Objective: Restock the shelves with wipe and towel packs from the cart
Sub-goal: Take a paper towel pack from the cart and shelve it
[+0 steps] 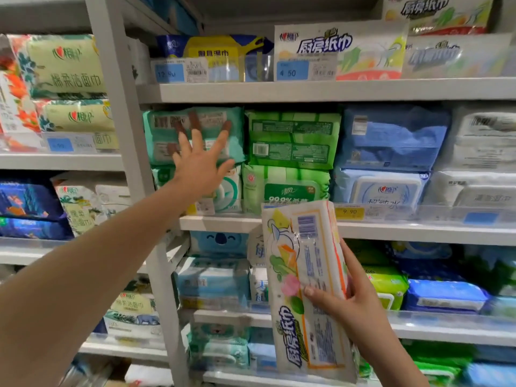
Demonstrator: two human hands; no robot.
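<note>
Glossy film packs, matt grey shelving
The kitchen towel pack (304, 263) between the fingers of the right hand (354, 305) wears clear, shiny film that wrinkles and catches light; the teal wipe pack (164, 129) under the spread fingers of the left hand (199, 166) is smooth plastic wrap. Above those fingers the shelf edge (223, 92) looks like matt painted metal.

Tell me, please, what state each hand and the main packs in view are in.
Teal plastic wipe pack: on the shelf, topping a stack, barcode side out.
Left hand: open, fingers spread against the teal pack.
White plastic-wrapped kitchen-towel pack: held upright before the shelves, not yet shelved.
Right hand: gripping the towel pack.
Green plastic wipe pack: shelved, topping a stack, back label out.
</note>
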